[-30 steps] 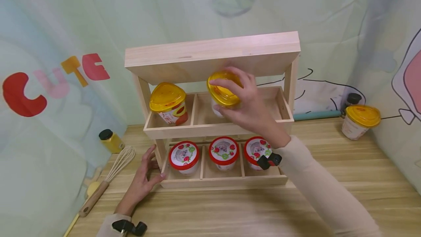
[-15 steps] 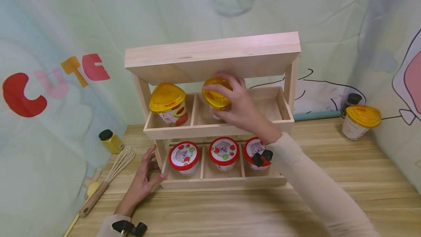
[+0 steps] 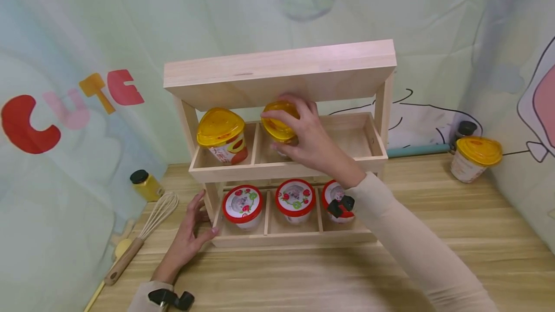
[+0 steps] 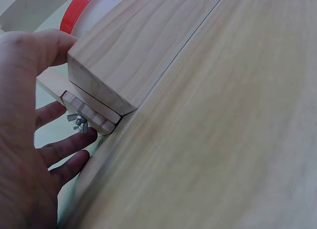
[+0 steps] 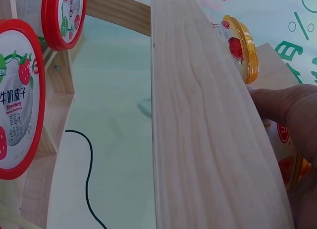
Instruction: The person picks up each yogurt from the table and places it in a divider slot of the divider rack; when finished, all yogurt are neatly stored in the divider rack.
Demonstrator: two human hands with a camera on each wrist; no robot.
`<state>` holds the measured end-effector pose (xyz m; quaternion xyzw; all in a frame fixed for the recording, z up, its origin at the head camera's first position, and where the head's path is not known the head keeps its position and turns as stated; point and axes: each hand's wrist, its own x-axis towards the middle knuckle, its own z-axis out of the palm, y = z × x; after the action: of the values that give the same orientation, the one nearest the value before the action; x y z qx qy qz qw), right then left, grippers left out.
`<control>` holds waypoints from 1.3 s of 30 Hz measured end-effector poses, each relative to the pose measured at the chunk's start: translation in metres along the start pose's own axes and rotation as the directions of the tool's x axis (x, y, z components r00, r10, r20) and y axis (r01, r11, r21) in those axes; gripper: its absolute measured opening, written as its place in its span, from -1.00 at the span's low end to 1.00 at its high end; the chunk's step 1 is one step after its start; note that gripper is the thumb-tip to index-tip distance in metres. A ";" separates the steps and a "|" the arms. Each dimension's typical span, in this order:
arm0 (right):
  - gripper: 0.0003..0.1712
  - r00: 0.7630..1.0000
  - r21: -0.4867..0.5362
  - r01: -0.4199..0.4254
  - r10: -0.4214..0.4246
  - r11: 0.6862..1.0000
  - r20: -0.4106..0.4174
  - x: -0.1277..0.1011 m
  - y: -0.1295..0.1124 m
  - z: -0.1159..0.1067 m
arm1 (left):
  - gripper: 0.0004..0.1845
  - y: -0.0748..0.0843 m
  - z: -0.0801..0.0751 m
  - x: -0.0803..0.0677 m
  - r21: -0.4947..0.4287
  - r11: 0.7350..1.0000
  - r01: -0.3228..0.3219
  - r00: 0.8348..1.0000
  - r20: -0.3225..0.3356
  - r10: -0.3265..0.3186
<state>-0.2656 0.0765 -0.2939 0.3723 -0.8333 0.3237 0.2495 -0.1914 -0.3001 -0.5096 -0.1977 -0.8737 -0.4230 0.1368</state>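
Clearly, the biggest thing is the wooden rack (image 3: 282,81), which stands on the wooden table (image 3: 433,206) against the wall; I use it as the landmark. Its upper shelf has three compartments. One yellow-lidded cup (image 3: 221,135) sits in the left compartment, and the right hand (image 3: 310,141) holds a second yellow-lidded cup (image 3: 277,124) inside the middle one, with fingers and thumb curled around the lid. Whether its bottom touches the shelf, I cannot tell. Under this shelf, three red-lidded cups (image 3: 295,199) fill the lower row. The left hand (image 3: 191,235) rests at the rack's lower left corner, fingers straight and a little apart, touching the post. A third yellow cup (image 3: 474,158) waits well to the right of the rack; a whisk (image 3: 143,235) and a small yellow bottle (image 3: 146,184) lie to its left.

I think the risk is small but real: the held cup looks tilted, so if it is released early it may tip onto the divider, or its lid may knock the roof board above.
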 end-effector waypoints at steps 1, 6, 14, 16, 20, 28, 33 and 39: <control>-0.31 1.000 -0.001 -0.003 0.003 1.000 -0.004 0.000 -0.001 0.000 | 0.12 0.000 0.000 0.000 -0.002 1.000 -0.001 1.000 -0.001 0.001; -0.32 0.999 0.003 -0.032 0.032 0.999 -0.016 -0.001 -0.004 0.000 | 0.11 0.001 0.000 0.000 -0.022 1.000 -0.006 1.000 -0.001 0.006; -0.30 0.999 -0.016 -0.041 0.041 0.999 -0.034 -0.001 -0.004 0.000 | 0.12 0.001 0.000 0.000 -0.017 1.000 0.000 1.000 0.003 0.000; -0.29 0.999 -0.015 -0.041 0.041 0.999 -0.034 -0.001 -0.004 0.000 | 0.12 0.001 0.000 0.000 -0.011 1.000 0.001 1.000 0.003 -0.001; -0.24 0.998 -0.016 -0.042 0.042 0.999 -0.038 -0.002 -0.005 0.000 | 0.12 0.001 0.000 0.000 -0.011 1.000 -0.002 1.000 0.001 0.002; -0.20 0.996 0.024 -0.040 0.042 0.999 -0.073 -0.011 -0.003 -0.005 | 0.12 0.002 0.000 0.000 -0.013 1.000 0.003 1.000 0.002 -0.003; -0.16 0.994 0.003 -0.051 0.051 0.999 -0.099 -0.020 -0.002 -0.016 | 0.12 0.002 0.000 0.001 -0.013 1.000 0.003 1.000 0.002 -0.003; -0.10 0.990 -0.055 -0.097 0.091 0.994 -0.111 -0.037 0.000 -0.035 | 0.12 0.000 0.000 -0.001 0.000 1.000 0.011 1.000 -0.001 -0.011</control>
<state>-0.2374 0.1185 -0.2947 0.3068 -0.8445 0.3297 0.2900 -0.1906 -0.3001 -0.5095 -0.1927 -0.8747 -0.4238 0.1351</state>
